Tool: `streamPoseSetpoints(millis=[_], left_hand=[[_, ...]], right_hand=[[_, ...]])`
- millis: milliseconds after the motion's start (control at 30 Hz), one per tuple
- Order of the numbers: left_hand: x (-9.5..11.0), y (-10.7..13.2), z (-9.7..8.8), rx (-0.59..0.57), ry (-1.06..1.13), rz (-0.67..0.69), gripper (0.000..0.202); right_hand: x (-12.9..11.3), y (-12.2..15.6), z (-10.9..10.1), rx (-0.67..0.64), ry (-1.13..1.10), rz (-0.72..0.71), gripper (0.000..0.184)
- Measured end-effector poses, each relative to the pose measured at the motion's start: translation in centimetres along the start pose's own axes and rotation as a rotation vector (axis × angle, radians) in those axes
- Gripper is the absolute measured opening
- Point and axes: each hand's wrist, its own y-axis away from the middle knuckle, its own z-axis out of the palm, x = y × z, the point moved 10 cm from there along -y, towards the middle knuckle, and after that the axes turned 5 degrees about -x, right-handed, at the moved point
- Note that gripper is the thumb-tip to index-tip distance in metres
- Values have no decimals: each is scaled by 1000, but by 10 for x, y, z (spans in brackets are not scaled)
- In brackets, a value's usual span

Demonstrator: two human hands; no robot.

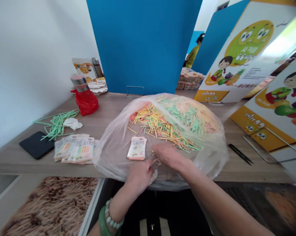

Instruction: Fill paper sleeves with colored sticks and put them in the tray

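Note:
My left hand (pixel 139 172) is closed on a small clear printed packet (pixel 154 170) at the front of a big translucent plastic bag (pixel 113 141). Just above it, my right hand (pixel 166 154) has its fingers bent together, pointing down and left. A small yellow bit shows at the right fingertips, but what they hold is hidden. Beyond my hands, a loose heap of thin yellow, green and pink sticks (pixel 158 123) lies on the spread plastic. A neat stack of flat printed packets (pixel 137 148) sits left of my right hand.
More packets (pixel 76 149), a black flat device (pixel 37 144), green strips (pixel 58 123), a crumpled tissue (pixel 73 124) and a red bag (pixel 85 101) lie leftward. Black tweezers (pixel 240 154) rest at the right beside printed boards (pixel 266 124). An open drawer (pixel 90 209) holds brown pieces; a person (pixel 193 54) stands behind.

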Motion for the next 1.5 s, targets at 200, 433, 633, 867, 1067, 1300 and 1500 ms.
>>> streamPoseSetpoints(millis=[200,433,633,867,1067,1300,1500], left_hand=[[-3,-1,10,-97,-235,-38,29],[0,-1,12,-113,599,73,22],[-1,-5,-5,35,866,39,27],[-3,-1,3,-2,1086,-22,50],[-19,-6,-5,78,1036,-95,47],[-22,-5,-21,171,841,-22,24],[-22,-3,-18,144,703,-36,21]], right_hand=[[34,17,-23,243,-213,126,22],[44,41,-42,591,-890,14,22],[46,41,-12,611,-1065,112,21],[38,46,-4,517,-1055,123,11],[18,51,-2,409,-915,42,22],[16,52,3,360,-981,5,17],[25,57,-37,599,-1353,16,18]])
